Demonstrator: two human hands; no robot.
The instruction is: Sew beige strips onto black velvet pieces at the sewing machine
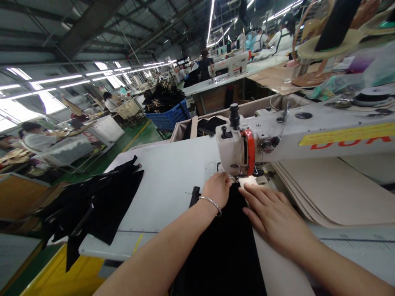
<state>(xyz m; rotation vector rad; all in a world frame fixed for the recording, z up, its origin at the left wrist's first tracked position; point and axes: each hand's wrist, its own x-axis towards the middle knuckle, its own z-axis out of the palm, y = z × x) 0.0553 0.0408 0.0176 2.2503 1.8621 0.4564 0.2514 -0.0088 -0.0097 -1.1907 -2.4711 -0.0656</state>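
Note:
A strip of black fabric (226, 242) runs from the table's near edge up to the needle of a white sewing machine (308, 135). My left hand (217, 188), with a silver bracelet at the wrist, has its fingers curled on the fabric's far end right beside the needle area. My right hand (271, 216) lies flat, fingers apart, pressing on the fabric's right edge and the table just right of the presser foot (243, 177). The fingertips of my left hand are hidden under the machine head.
A pile of black fabric pieces (92, 205) lies at the table's left edge. Tan card sheets (333, 193) are stacked under the machine arm. A blue crate (168, 117) of dark pieces stands beyond. Other workers sit at machines behind and to the left.

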